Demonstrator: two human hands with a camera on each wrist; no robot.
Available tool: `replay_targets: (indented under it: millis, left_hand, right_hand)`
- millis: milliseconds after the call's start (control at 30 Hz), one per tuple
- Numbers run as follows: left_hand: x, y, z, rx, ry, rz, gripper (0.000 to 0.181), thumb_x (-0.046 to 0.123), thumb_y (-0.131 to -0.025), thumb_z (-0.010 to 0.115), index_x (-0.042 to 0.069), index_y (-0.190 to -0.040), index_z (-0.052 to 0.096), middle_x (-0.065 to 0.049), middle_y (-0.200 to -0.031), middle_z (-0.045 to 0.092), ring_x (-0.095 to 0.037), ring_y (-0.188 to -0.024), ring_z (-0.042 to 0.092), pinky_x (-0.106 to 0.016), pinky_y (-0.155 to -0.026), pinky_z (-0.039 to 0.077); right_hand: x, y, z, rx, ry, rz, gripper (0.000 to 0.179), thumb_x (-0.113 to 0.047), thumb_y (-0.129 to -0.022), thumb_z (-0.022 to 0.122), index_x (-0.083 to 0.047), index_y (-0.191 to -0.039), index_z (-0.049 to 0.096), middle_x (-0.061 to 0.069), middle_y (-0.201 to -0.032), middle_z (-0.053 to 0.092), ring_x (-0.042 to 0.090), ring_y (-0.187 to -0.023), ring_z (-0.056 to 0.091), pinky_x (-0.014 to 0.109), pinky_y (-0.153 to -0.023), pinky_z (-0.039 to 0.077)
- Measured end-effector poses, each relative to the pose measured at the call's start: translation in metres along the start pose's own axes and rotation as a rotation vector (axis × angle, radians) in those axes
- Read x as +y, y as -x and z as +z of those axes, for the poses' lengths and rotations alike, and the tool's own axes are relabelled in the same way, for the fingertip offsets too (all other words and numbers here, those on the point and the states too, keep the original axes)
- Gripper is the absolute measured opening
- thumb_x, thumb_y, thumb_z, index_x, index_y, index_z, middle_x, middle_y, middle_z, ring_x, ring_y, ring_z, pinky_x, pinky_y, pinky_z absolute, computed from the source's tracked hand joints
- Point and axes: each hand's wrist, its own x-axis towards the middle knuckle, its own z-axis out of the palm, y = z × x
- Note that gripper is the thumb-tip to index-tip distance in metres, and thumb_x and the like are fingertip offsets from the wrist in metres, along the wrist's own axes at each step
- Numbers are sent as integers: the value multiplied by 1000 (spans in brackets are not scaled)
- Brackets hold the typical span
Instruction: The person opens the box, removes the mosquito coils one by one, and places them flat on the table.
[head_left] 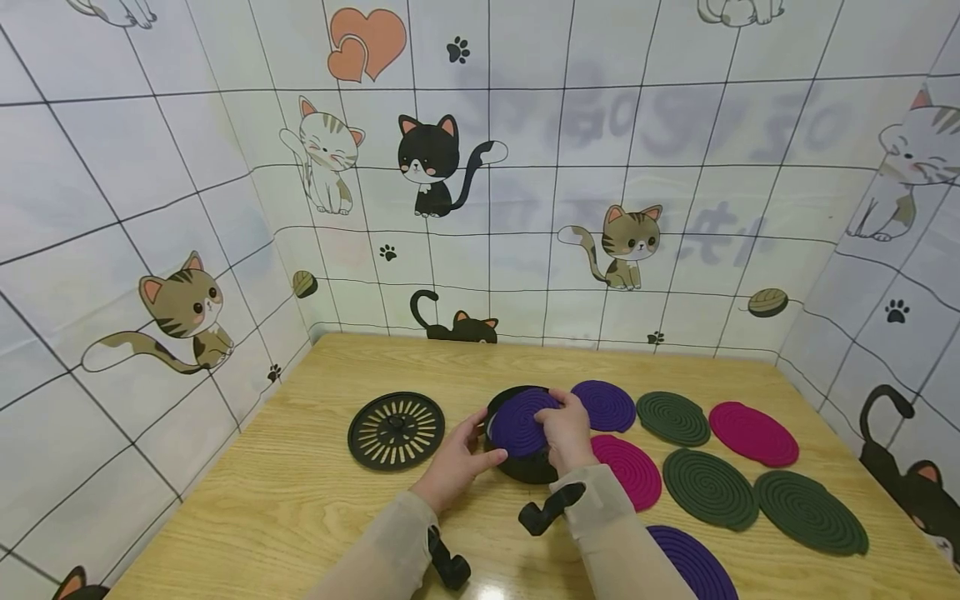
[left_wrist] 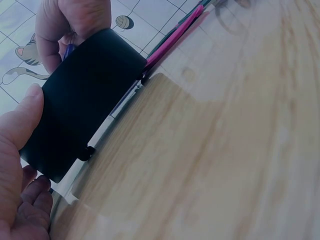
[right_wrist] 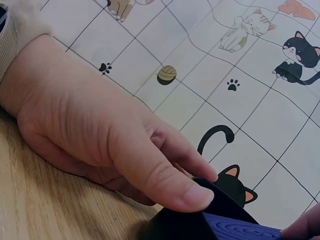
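Observation:
A round black coaster holder stands on the wooden table in front of me. My left hand grips its left side, thumb at the near rim and fingers around the wall. In the left wrist view the holder's dark side shows small feet beneath it. My right hand pinches a purple spiral-ribbed coaster at the holder's mouth. In the right wrist view, my left thumb lies on the black rim, with the purple coaster just inside it.
Left of the holder lies a black slotted disc with a central knob. To the right lie a purple coaster, pink coasters and green coasters. Another purple coaster lies near my right sleeve. A cat-print wall covering encloses the table.

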Motion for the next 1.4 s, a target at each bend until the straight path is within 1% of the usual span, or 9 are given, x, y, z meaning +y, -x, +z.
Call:
replay_targets:
  millis: [300, 433, 500, 600, 733, 867, 1033, 1233, 1400]
  left_hand:
    - [0, -2, 0, -5, 21, 3, 84, 34, -84, 75, 11, -151, 30, -12, -147, 41, -30, -136, 37, -47, -113, 29]
    - [0, -1, 1, -4, 25, 0, 82, 31, -85, 75, 11, -151, 29, -13, -147, 40, -30, -136, 37, -47, -113, 29]
    - [1, -1, 1, -4, 25, 1, 82, 29, -85, 75, 11, -151, 29, -13, -147, 40, -30, -136, 37, -47, -113, 28]
    - [0, 0, 0, -1, 27, 4, 82, 29, -85, 75, 10, -151, 30, -13, -147, 40, -30, -136, 37, -47, -113, 29]
    - [0, -1, 0, 2, 28, 1, 82, 29, -84, 76, 12, -151, 31, -13, -146, 42, -30, -135, 37, -47, -112, 29]
    - [-1, -1, 0, 4, 22, 5, 82, 29, -84, 76, 12, -151, 31, -12, -146, 42, -29, -135, 38, -46, -113, 29]
    - [0, -1, 0, 12, 9, 7, 81, 26, -84, 76, 11, -150, 32, -12, -146, 43, -26, -135, 39, -44, -113, 29]
    - [-2, -2, 1, 15, 6, 13, 82, 29, -83, 77, 10, -150, 32, -11, -144, 45, -27, -134, 40, -45, -113, 29]
    - [-3, -3, 1, 19, 2, 11, 82, 30, -83, 77, 12, -150, 33, -10, -143, 46, -27, -134, 40, -45, -113, 30]
  right_hand:
    - [-9, -2, -11, -13, -38, 24, 58, 12, -88, 49, 1, -144, 36, 25, -150, 25, 41, -129, 36, 47, -100, 40]
    - [-14, -3, -16, -32, -86, 51, 59, 11, -88, 49, -1, -144, 36, 24, -147, 29, 35, -117, 45, 35, -83, 48]
    - [-16, -4, -20, -54, -118, 65, 59, 11, -89, 49, -2, -145, 35, 24, -145, 31, 32, -112, 48, 29, -75, 50]
    - [-19, -5, -26, -92, -177, 89, 59, 11, -90, 48, -3, -146, 35, 23, -145, 32, 28, -109, 50, 23, -68, 52]
    - [-24, -7, -35, -146, -198, 112, 58, 11, -91, 48, -2, -146, 34, 21, -145, 32, 20, -105, 54, 21, -70, 53]
    - [-29, -9, -48, -204, -212, 142, 59, 10, -92, 49, -3, -147, 33, 19, -147, 31, 13, -99, 57, 22, -73, 53]
    - [-33, -10, -68, -281, -214, 176, 62, 6, -93, 50, -6, -150, 29, 17, -147, 30, 11, -94, 60, 25, -75, 53]
    - [-35, -9, -93, -368, -179, 191, 67, 3, -93, 52, -8, -152, 23, 11, -130, 42, 11, -89, 61, 26, -75, 53]
    - [-34, -6, -113, -404, -175, 177, 63, 1, -94, 54, -11, -149, 28, 4, -117, 49, 10, -86, 63, 26, -73, 54]
